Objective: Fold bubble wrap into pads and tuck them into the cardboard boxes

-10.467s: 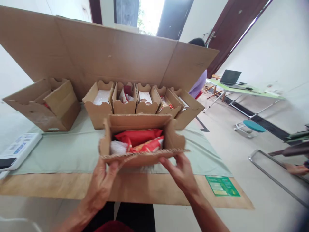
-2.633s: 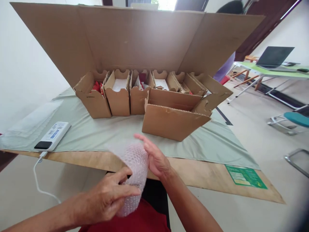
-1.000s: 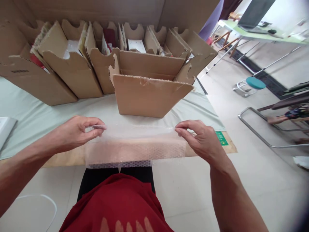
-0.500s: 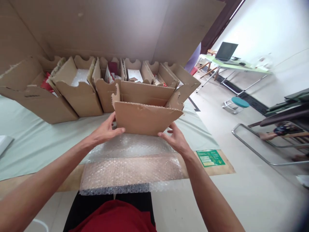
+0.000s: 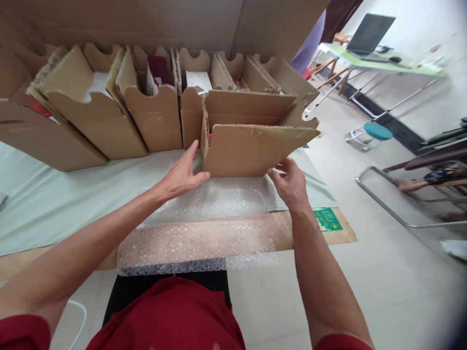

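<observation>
An open-topped cardboard box (image 5: 251,150) with a low front wall stands on the table, in front of the right end of a row of similar boxes. My left hand (image 5: 180,175) is beside its lower left corner, thumb and fingers spread, with nothing between them. My right hand (image 5: 290,182) is at the lower right corner, its thumb at the front and its fingers curled round the side, partly hidden. A bubble wrap sheet (image 5: 197,238) lies below the hands and hangs over the table's near edge.
Behind stand several cardboard boxes (image 5: 153,119) holding red and white items, backed by a tall cardboard panel (image 5: 146,22). A green printed card (image 5: 330,219) lies at the table's right edge. To the right are a teal stool (image 5: 377,131), a laptop (image 5: 370,36) on a desk and a metal-framed chair (image 5: 379,199).
The front box has shifted right along the row and sits closer to the boxes behind. Both hands moved right with it, and my left hand's fingers have come away from its side.
</observation>
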Tool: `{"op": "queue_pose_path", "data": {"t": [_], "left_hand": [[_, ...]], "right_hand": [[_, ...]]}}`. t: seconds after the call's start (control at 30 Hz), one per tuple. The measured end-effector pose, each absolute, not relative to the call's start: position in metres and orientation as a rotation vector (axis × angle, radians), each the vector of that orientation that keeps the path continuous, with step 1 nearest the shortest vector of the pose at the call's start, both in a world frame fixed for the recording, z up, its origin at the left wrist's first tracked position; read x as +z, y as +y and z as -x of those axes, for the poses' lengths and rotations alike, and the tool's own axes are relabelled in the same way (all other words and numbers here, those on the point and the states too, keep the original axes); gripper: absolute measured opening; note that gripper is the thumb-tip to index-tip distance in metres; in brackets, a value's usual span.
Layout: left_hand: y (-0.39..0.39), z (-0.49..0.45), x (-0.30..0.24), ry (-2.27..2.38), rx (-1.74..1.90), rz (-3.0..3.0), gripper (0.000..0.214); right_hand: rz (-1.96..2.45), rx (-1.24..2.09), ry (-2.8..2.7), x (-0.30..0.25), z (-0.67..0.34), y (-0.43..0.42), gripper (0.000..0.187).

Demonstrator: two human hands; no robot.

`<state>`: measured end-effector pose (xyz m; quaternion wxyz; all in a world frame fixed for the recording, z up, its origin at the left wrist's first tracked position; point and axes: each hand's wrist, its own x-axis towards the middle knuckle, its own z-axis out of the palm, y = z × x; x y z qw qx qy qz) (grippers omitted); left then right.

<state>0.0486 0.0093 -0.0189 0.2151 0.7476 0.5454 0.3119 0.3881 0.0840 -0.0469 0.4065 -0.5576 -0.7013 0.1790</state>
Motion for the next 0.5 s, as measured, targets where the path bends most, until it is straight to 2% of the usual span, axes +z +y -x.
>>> {"op": "queue_pose_path", "data": {"t": [0.07,0.13,0.2,0.27,0.37,0.5], "left_hand": [[-0.023,-0.044,-0.013,1.721,0.89,-2.124,0.081],[-0.064,-0.047,-0.01,1.652,0.909,-2.397,0.063],[-0.1,-0.058,-0.018,1.35,0.79,-2.663,0.05],[-0.122,-0.067,-0.033,1.171,0.597,-2.784,0.043],[-0.132,-0.054,-0.058,1.298,0.374,-2.76,0.049],[-0.136,-0.004,-0.061,1.572,0.218,-2.603,0.063]], "right_hand": [[1.455,0.227,-1.742,-0.046,-0.39,0.05,0.05],[1.406,0.07,-1.78,-0.044,-0.379,0.007,0.038],[1.207,0.097,-1.994,-0.045,-0.356,-0.032,0.026],[0.985,0.21,-2.312,-0.048,-0.329,-0.057,0.025],[0.937,0.268,-2.631,-0.057,-0.315,-0.064,0.035],[1.268,0.124,-2.596,-0.061,-0.356,-0.047,0.045]]}}
